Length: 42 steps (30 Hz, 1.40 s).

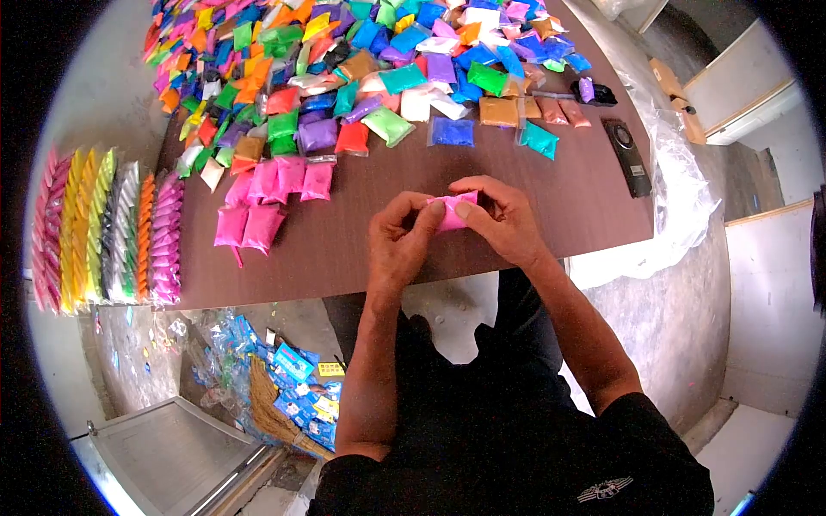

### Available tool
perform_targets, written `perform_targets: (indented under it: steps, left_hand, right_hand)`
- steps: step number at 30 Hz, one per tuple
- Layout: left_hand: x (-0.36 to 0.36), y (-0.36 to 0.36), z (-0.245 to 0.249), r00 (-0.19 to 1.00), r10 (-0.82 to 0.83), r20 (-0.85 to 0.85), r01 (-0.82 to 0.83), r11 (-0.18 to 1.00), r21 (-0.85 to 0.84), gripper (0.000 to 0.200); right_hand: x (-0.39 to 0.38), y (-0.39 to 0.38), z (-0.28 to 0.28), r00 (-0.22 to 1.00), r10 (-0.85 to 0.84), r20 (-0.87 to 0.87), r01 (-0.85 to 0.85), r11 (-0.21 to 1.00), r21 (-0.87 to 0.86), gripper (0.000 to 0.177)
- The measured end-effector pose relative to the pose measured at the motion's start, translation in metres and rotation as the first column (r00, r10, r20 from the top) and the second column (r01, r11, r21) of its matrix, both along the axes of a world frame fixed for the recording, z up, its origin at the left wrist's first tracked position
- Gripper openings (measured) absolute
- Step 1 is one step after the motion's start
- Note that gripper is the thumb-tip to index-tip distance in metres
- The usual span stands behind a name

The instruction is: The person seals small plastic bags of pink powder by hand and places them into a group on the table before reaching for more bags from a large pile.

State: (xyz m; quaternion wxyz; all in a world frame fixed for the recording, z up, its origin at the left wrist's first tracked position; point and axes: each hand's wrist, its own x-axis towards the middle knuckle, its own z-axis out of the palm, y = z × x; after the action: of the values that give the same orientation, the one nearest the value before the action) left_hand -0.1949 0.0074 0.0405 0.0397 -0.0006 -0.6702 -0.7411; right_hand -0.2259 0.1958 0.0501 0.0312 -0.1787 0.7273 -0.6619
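Between my two hands, just above the brown table near its front edge, is a small pink packet (451, 218). My left hand (404, 230) pinches its left end with the thumb on top. My right hand (499, 217) grips the other end, thumb pressed against the packet and fingers curled behind. To the left lies a group of similar pink packets (262, 225), some overlapping. A dark blue packet (453, 132) and a teal packet (539, 140) lie beyond my hands.
A large heap of many-coloured packets (344, 77) covers the table's far side. Bundled strips of coloured packets (103, 228) stand at the left edge. A black device (628, 159) lies at the right. Below are a broom (267, 396) and blue wrappers (297, 365).
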Motion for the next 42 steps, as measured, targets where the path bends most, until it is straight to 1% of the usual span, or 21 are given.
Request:
perform_targets:
  steps: [5, 7, 11, 15, 18, 20, 21, 22, 23, 25, 29, 30, 31, 32, 35, 36, 37, 38, 39, 41, 42]
  left_hand:
    - [0.0, 0.001, 0.005, 1.0, -0.026, -0.005, 0.026, 0.996, -0.09, 0.012]
    - [0.001, 0.007, 0.015, 1.0, -0.023, 0.007, 0.024, 0.993, -0.116, 0.014]
    - [0.0, 0.011, 0.016, 1.0, -0.006, 0.008, 0.008, 0.983, -0.184, 0.017]
    - [0.001, 0.007, 0.01, 0.999, 0.008, 0.043, -0.003, 0.993, -0.118, 0.015]
    - [0.001, 0.002, 0.004, 0.999, 0.001, 0.033, 0.004, 0.992, -0.129, 0.015]
    - [0.001, 0.003, 0.002, 1.0, -0.006, -0.015, 0.004, 0.997, -0.079, 0.017]
    - [0.0, 0.004, 0.004, 1.0, -0.005, -0.015, 0.004, 0.997, -0.078, 0.017]
    - [-0.001, 0.006, 0.007, 1.0, 0.002, -0.009, -0.003, 0.99, -0.141, 0.019]
    - [0.0, 0.008, 0.01, 1.0, 0.01, -0.003, -0.01, 0.979, -0.203, 0.02]
    - [0.0, 0.01, 0.015, 1.0, 0.01, 0.02, -0.005, 0.979, -0.202, 0.022]
    - [0.0, 0.011, 0.013, 0.997, 0.04, 0.066, -0.024, 0.975, -0.222, 0.02]
    - [0.0, 0.009, 0.01, 0.997, 0.041, 0.066, -0.026, 0.975, -0.222, 0.02]
    - [0.0, 0.007, 0.007, 0.999, 0.029, 0.035, -0.023, 0.986, -0.162, 0.018]
    - [0.0, 0.006, 0.003, 1.0, 0.019, 0.004, -0.019, 0.995, -0.102, 0.017]
    - [-0.001, 0.002, 0.0, 1.0, 0.007, 0.0, -0.007, 0.994, -0.112, 0.015]
    - [-0.001, 0.002, 0.0, 1.0, 0.008, 0.0, -0.008, 0.994, -0.112, 0.015]
    - [-0.001, 0.002, 0.001, 1.0, -0.004, 0.01, 0.005, 0.988, -0.155, 0.016]
    - [-0.001, 0.002, 0.002, 1.0, -0.015, 0.022, 0.019, 0.98, -0.199, 0.017]
    - [0.0, 0.004, 0.006, 1.0, -0.014, 0.022, 0.018, 0.98, -0.2, 0.017]
    - [0.0, 0.01, 0.015, 0.998, -0.012, 0.061, 0.017, 0.996, -0.087, 0.018]
    - [0.0, 0.011, 0.014, 0.998, -0.013, 0.06, 0.018, 0.996, -0.086, 0.018]
  right_hand:
    - [-0.002, 0.004, -0.005, 1.0, 0.026, -0.008, -0.026, 0.999, 0.045, 0.014]
    - [-0.003, 0.005, -0.012, 0.999, -0.033, 0.032, 0.035, 0.997, -0.066, 0.013]
    - [-0.003, 0.007, -0.011, 0.999, -0.03, 0.04, 0.034, 0.994, -0.101, 0.013]
    - [-0.001, 0.002, -0.005, 1.0, -0.017, -0.009, 0.017, 1.0, -0.004, 0.015]
    - [-0.001, -0.002, 0.003, 1.0, -0.011, -0.024, 0.013, 0.998, 0.054, 0.016]
    - [-0.002, -0.001, 0.0, 1.0, -0.014, -0.027, 0.016, 0.997, 0.076, 0.017]
    - [-0.002, 0.001, -0.005, 1.0, -0.031, -0.005, 0.031, 0.999, 0.027, 0.017]
    - [-0.003, 0.002, -0.01, 0.999, -0.047, 0.019, 0.047, 0.999, -0.021, 0.017]
    - [-0.003, 0.003, -0.014, 0.999, -0.046, 0.018, 0.046, 0.999, -0.021, 0.017]
    - [-0.004, 0.004, -0.014, 0.994, -0.094, 0.048, 0.099, 0.988, -0.12, 0.015]
    - [-0.002, 0.004, -0.007, 0.989, -0.109, 0.103, 0.122, 0.984, -0.132, 0.015]
    - [-0.002, 0.003, -0.002, 0.993, -0.095, 0.068, 0.101, 0.991, -0.089, 0.016]
    - [-0.002, 0.001, 0.0, 0.996, -0.08, 0.034, 0.081, 0.996, -0.046, 0.017]
    - [-0.002, -0.001, -0.001, 0.996, -0.079, 0.034, 0.08, 0.996, -0.046, 0.017]
    - [-0.002, -0.003, -0.003, 0.997, -0.07, -0.028, 0.07, 0.998, -0.001, 0.02]
    - [-0.002, -0.001, -0.003, 0.999, -0.054, 0.008, 0.054, 0.998, 0.023, 0.02]
    - [-0.002, 0.002, -0.003, 0.998, -0.039, 0.044, 0.037, 0.998, 0.046, 0.02]
    - [-0.002, 0.003, -0.005, 0.998, -0.038, 0.045, 0.036, 0.998, 0.045, 0.02]
    - [-0.003, 0.004, -0.007, 0.997, -0.065, 0.034, 0.065, 0.998, 0.018, 0.019]
    - [-0.004, 0.005, -0.011, 0.995, -0.093, 0.024, 0.093, 0.996, -0.011, 0.019]
    - [-0.004, 0.005, -0.011, 0.995, -0.091, 0.051, 0.093, 0.995, -0.039, 0.019]
